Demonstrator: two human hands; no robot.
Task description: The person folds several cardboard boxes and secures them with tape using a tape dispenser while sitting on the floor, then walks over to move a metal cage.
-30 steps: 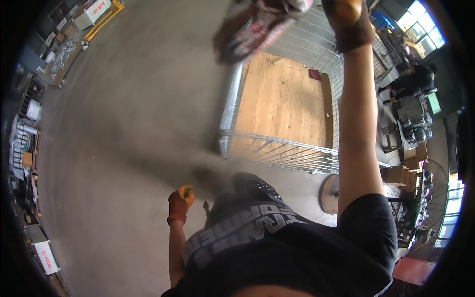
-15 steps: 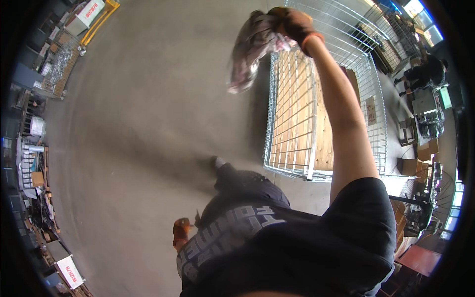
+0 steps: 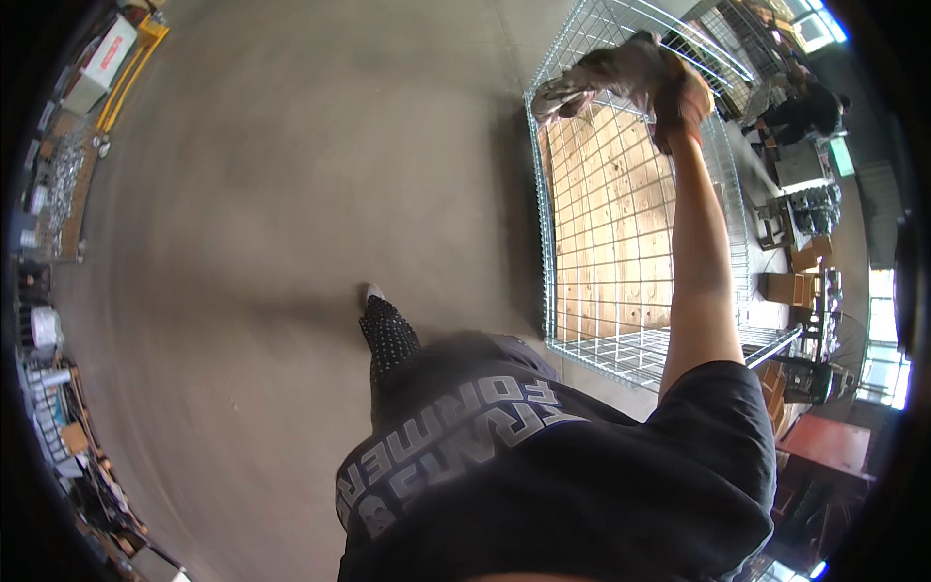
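Note:
My right hand point(image 3: 685, 105), in a brown and orange work glove, is closed round a crumpled grey and pinkish cloth point(image 3: 616, 76). The arm reaches out over a wire mesh cage point(image 3: 549, 252), and the cloth hangs across its upper left side. Behind the bars, plywood boards point(image 3: 606, 223) show. Whether the cloth touches the wire I cannot tell. My left hand is out of the picture.
On the far right a person in dark clothes point(image 3: 810, 112) bends near another mesh cage. Cardboard boxes point(image 3: 790, 288) and a red table point(image 3: 826, 441) stand right of my cage. A yellow-framed cart point(image 3: 131, 73) and shelves line the left, across grey floor point(image 3: 291, 194).
My right hand and the cloth have swung right, from beside the cage to over it. My gloved left hand has left the view. One leg has stepped forward.

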